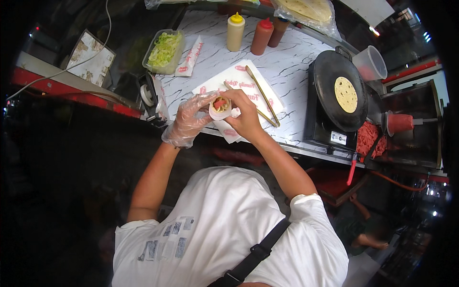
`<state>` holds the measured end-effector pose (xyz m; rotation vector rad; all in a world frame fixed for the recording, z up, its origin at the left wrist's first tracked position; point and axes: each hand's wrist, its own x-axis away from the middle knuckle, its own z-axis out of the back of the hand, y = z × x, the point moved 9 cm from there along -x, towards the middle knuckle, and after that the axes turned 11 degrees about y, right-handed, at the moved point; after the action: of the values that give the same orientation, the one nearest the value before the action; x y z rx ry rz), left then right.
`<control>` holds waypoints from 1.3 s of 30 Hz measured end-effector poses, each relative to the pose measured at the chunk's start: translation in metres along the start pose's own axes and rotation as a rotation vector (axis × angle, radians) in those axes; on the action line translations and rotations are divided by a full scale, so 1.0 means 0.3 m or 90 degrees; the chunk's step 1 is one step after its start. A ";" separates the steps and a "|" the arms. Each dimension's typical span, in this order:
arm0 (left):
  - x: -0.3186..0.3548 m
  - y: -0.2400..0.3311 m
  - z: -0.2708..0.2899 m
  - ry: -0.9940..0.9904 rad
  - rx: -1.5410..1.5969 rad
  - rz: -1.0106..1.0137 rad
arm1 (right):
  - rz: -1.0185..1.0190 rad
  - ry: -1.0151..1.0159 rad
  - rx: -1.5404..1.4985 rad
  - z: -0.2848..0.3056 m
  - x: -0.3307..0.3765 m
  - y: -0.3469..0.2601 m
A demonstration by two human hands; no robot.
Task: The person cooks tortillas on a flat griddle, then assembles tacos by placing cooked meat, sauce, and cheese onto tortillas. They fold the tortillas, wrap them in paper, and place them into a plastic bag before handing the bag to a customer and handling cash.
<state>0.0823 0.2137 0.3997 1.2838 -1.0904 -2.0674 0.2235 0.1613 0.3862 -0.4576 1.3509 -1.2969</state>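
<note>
Between both hands, over the counter's front edge, I hold a rolled wrap (220, 113) in white paper. Its open end faces up and shows a red and pale filling. My left hand (187, 117), in a clear plastic glove, grips the wrap's left side. My bare right hand (246, 116) closes on it from the right. Just beyond lie printed white paper sheets (237, 72), with gold metal tongs (262, 91) resting across them. A loose flap of paper (228, 132) hangs below the wrap.
A tub of shredded lettuce (163, 53) stands far left beside a paper sleeve (190, 56). Squeeze bottles (235, 32) line the back. At right, a flatbread (345, 94) lies on a black griddle pan (330, 76). Shaved red meat (370, 138) and a vertical spit (400, 123) are beyond.
</note>
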 end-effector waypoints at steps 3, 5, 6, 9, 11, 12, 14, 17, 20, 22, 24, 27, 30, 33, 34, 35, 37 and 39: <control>0.026 0.034 0.024 0.014 -0.062 -0.054 | 0.076 -0.001 0.021 -0.012 0.052 -0.023; 0.048 0.039 0.039 0.017 -0.038 -0.056 | 0.045 -0.014 0.053 -0.019 0.092 -0.011; 0.066 0.036 0.043 -0.005 -0.034 -0.049 | 0.040 0.000 0.058 -0.010 0.113 -0.011; 0.121 0.000 0.041 -0.030 -0.036 -0.006 | 0.039 0.058 0.048 0.024 0.180 0.001; 0.166 -0.058 0.031 -0.052 -0.048 0.069 | -0.050 0.024 0.031 0.011 0.223 0.074; 0.185 -0.092 0.020 -0.061 -0.079 0.098 | -0.112 0.009 0.011 0.000 0.244 0.123; 0.226 -0.172 -0.014 -0.077 -0.134 0.161 | -0.336 -0.007 -0.092 -0.029 0.305 0.257; 0.345 -0.374 -0.078 -0.026 0.048 0.531 | -0.641 0.036 -0.270 -0.077 0.414 0.396; 0.402 -0.463 -0.111 -0.025 0.151 0.635 | -0.733 0.043 -0.103 -0.073 0.457 0.446; 0.401 -0.499 -0.101 -0.064 0.118 0.618 | -0.430 0.093 0.054 -0.032 0.326 0.366; 0.394 -0.533 -0.083 -0.115 0.080 0.619 | -0.287 0.076 0.145 -0.046 0.247 0.312; 0.367 -0.554 -0.051 -0.144 0.050 0.618 | -0.288 -0.041 0.182 -0.117 0.174 0.336; 0.320 -0.508 0.020 -0.068 -0.111 0.534 | -0.274 -0.071 0.217 -0.147 0.130 0.366; 0.290 -0.311 0.053 0.040 -0.271 0.264 | -0.351 -0.075 0.185 -0.156 0.146 0.421; 0.296 -0.237 0.006 -0.020 -0.350 0.140 | -0.333 -0.064 0.177 -0.152 0.142 0.418; 0.309 -0.160 -0.039 -0.054 -0.414 -0.006 | -0.331 -0.063 0.178 -0.151 0.142 0.419; 0.369 -0.183 -0.137 -0.203 -0.541 0.020 | -0.301 -0.065 0.152 -0.158 0.125 0.397; 0.388 -0.235 -0.154 -0.226 -0.543 0.076 | -0.317 -0.056 0.172 -0.167 0.101 0.379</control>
<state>0.0721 0.1521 0.2704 0.4333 -0.2875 -2.3095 0.2178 0.1918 0.2621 -0.6797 0.9972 -1.8159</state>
